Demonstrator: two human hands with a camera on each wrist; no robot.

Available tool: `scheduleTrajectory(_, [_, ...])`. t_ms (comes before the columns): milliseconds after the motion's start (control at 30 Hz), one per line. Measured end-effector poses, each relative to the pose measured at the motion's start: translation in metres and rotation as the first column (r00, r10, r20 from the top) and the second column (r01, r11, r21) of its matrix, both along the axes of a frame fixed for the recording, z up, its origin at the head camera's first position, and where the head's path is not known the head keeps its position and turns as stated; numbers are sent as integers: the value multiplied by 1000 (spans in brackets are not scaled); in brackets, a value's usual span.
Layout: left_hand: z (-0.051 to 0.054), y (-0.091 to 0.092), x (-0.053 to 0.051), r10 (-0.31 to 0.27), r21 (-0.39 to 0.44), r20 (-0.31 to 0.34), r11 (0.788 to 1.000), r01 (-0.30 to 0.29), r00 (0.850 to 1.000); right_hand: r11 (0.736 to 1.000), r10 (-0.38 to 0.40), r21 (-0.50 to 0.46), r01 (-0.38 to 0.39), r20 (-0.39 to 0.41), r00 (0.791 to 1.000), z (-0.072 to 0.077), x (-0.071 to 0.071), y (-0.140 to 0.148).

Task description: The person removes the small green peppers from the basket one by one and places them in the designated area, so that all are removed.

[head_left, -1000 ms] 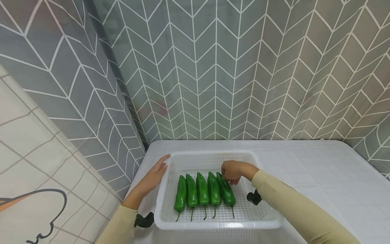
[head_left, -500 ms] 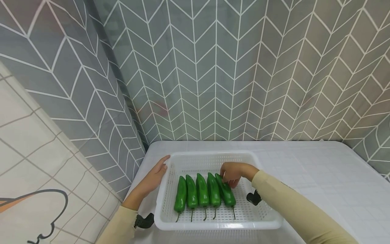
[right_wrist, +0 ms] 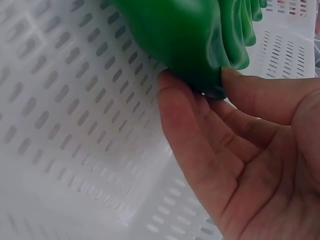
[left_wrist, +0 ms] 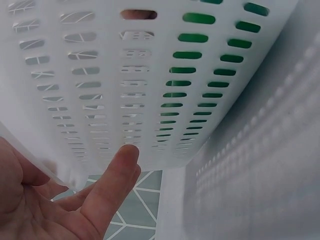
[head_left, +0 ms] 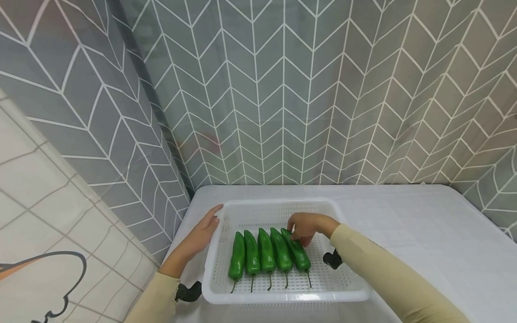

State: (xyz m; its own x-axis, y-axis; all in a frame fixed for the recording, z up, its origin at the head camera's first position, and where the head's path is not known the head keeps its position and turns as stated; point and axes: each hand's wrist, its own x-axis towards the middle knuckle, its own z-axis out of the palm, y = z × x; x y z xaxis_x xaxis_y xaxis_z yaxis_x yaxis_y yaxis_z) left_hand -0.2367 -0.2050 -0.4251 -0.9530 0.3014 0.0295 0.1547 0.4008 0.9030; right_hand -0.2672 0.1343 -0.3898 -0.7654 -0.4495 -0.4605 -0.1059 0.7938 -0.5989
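Several glossy green chili peppers lie side by side in a white perforated plastic basket, stems toward me. My right hand pinches the pointed tip of the rightmost chili pepper. In the right wrist view, the thumb sits on one side of that chili pepper and the fingertips on the other, with the palm bare. At the basket's left side, my left hand holds the rim. The left wrist view shows the thumb at the rim and a fingertip against the holed outer wall.
The basket stands on a table with a white cloth, which stretches away to the right. Behind rises a grey curtain with white chevron lines. A white tiled-pattern sheet hangs on the left. Black wrist cameras sit under the forearms.
My right hand has shifted slightly left, bringing the rightmost chili pepper's tip with it. The neighbouring chili pepper's tip has also tilted left. My left hand stays at the rim.
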Motion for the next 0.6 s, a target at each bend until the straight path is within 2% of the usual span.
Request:
scheduleTrajectory(400, [3, -1, 1, -26, 22, 10, 999, 25, 1000, 1000, -22, -6, 22, -26, 999, 4, -2, 1])
scheduleTrajectory(600, [4, 0, 1, -20, 13, 9, 1000, 19, 1000, 999, -38, -24, 37, -38, 999, 7, -3, 3])
